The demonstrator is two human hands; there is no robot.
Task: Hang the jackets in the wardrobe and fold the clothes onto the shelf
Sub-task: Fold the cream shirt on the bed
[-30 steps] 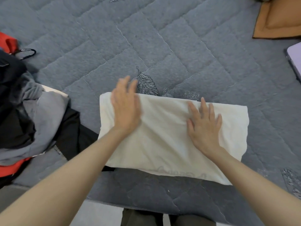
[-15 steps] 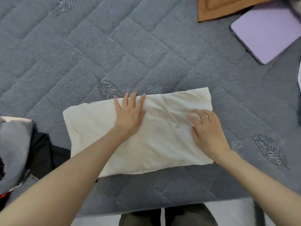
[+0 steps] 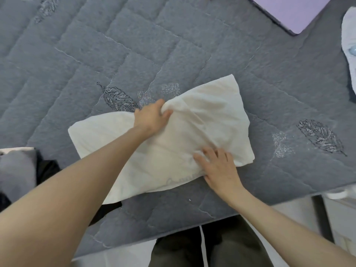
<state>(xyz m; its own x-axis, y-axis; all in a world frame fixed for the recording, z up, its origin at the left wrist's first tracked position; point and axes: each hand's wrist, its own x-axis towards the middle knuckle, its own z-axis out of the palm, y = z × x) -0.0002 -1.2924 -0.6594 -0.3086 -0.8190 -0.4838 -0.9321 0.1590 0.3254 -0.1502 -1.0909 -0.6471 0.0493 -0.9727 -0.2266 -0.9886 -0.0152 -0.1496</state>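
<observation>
Two grips work the cream garment, soft, light and probably limp: left grip bunches its 12 o'clock edge, right grip presses unclenched at 5 o'clock, so lifting by folded edges seems wisest.

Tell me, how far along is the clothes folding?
The cream garment already lies folded into a long band on the grey quilt. In hand: the left hand grips its far edge while the right hand presses it flat. Left: probably another fold, shelving, and the clothes pile beside it.
</observation>
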